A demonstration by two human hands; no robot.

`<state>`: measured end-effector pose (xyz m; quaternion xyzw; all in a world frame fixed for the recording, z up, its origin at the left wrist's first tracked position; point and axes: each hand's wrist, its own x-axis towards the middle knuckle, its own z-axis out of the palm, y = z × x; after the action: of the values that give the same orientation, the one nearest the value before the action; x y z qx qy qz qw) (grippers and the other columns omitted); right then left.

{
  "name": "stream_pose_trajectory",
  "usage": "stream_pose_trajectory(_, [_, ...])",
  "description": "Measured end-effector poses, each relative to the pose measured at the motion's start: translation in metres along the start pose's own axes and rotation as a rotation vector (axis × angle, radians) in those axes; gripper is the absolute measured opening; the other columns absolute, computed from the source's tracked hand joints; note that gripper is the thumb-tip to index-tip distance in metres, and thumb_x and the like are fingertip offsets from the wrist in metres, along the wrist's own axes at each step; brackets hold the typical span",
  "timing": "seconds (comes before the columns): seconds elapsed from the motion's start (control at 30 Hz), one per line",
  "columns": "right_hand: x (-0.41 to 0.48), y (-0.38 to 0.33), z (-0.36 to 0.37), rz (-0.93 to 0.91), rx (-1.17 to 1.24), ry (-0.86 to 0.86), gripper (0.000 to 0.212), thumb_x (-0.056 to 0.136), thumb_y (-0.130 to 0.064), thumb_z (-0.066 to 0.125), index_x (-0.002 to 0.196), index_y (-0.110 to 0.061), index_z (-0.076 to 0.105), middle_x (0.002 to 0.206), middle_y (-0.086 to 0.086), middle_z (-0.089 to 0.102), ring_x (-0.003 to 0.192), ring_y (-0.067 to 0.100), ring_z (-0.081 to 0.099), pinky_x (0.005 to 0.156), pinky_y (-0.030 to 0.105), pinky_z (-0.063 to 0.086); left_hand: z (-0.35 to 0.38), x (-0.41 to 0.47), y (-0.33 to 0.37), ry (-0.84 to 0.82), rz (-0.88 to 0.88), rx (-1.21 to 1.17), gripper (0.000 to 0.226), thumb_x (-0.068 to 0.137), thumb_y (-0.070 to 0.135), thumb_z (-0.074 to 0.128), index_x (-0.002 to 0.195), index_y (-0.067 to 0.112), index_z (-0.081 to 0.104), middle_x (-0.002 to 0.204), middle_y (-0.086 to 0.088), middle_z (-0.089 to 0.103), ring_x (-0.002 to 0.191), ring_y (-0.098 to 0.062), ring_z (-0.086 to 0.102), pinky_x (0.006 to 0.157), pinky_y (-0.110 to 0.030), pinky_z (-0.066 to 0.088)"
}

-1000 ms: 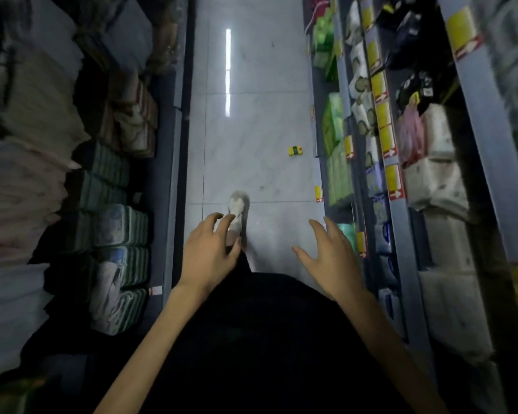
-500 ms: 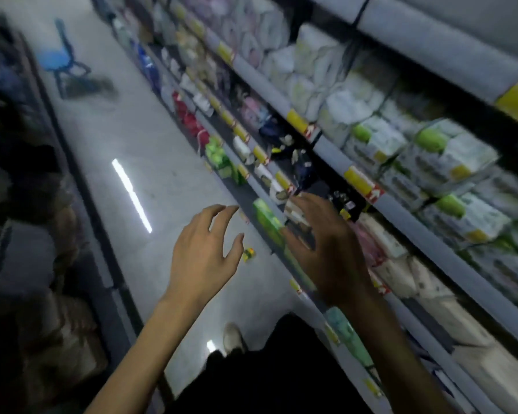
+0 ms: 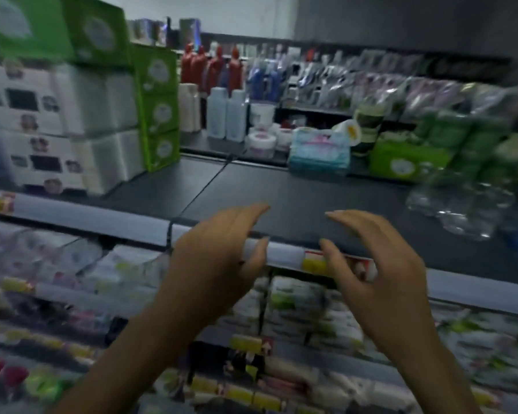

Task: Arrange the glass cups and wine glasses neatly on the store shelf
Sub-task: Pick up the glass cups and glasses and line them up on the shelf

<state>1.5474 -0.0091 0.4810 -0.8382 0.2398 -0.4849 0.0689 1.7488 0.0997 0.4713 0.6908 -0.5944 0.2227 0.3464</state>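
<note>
Both hands are raised in front of the top shelf, palms turned toward each other and apart. The left hand is empty, its fingers relaxed and gently curved, the thumb lying in front of the front rail. The right hand is likewise loose and holds nothing, its fingertips reaching over the shelf's front edge and its thumb in front of a yellow price label.

The glass cups show only as a blurred cluster of clear shapes on the dark shelf top, to the right of the right hand and farther back, well apart from it. How many there are, or whether they stand upright, cannot be told.

Between the hands and the goods at the back lies a bare dark stretch of shelf, crossed by a seam that runs from the rail toward the rear. White boxes and green packs close it off on the left. At the back sit white bottles and a pale blue pack. More green packs stand behind the cups on the right. Below the rail, lower shelves hold blurred wrapped goods.
</note>
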Motion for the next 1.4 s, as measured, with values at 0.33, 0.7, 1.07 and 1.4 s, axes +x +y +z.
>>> stream_pose_trajectory(0.33, [0.023, 0.137, -0.068, 0.529, -0.524, 0.366, 0.064, 0.092, -0.034, 0.075, 0.149, -0.023, 0.048, 0.139, 0.008, 0.047, 0.122, 0.027, 0.053, 0.094, 0.042, 0.053, 0.145, 0.185, 0.111, -0.291, 0.449, -0.149, 0.064, 0.1, 0.048, 0.055, 0.157, 0.03, 0.032, 0.129, -0.003, 0.056, 0.115, -0.026, 0.058, 0.074, -0.038, 0.051])
stream_pose_trajectory(0.7, [0.051, 0.177, -0.044, 0.828, -0.559, 0.186, 0.08, 0.09, -0.032, 0.072, 0.154, -0.027, 0.026, 0.144, 0.02, 0.042, 0.125, 0.045, 0.053, 0.094, 0.049, 0.053, 0.263, 0.249, 0.162, -0.568, 0.293, -0.465, 0.075, 0.089, 0.038, 0.073, 0.155, 0.026, 0.039, 0.145, -0.024, 0.036, 0.13, -0.05, 0.048, 0.105, -0.057, 0.047])
stream_pose_trajectory(1.07, [0.05, 0.17, -0.039, 0.875, -0.514, 0.264, 0.059, 0.088, -0.037, 0.077, 0.118, -0.025, 0.029, 0.123, 0.011, 0.057, 0.103, 0.038, 0.06, 0.077, 0.041, 0.045, 0.271, 0.22, 0.162, -0.413, 0.06, -0.806, 0.037, 0.083, 0.025, 0.082, 0.099, 0.018, 0.05, 0.114, -0.012, 0.055, 0.096, -0.032, 0.056, 0.078, -0.036, 0.04])
stream_pose_trajectory(1.4, [0.042, 0.163, -0.044, 0.758, -0.29, 0.576, 0.089, 0.08, -0.032, 0.087, 0.145, -0.038, 0.027, 0.133, -0.011, 0.054, 0.115, 0.01, 0.055, 0.093, 0.024, 0.044, 0.256, 0.235, 0.159, -0.353, -0.359, -1.501, 0.059, 0.073, 0.008, 0.093, 0.116, 0.029, 0.06, 0.113, 0.007, 0.063, 0.102, -0.014, 0.062, 0.078, -0.021, 0.052])
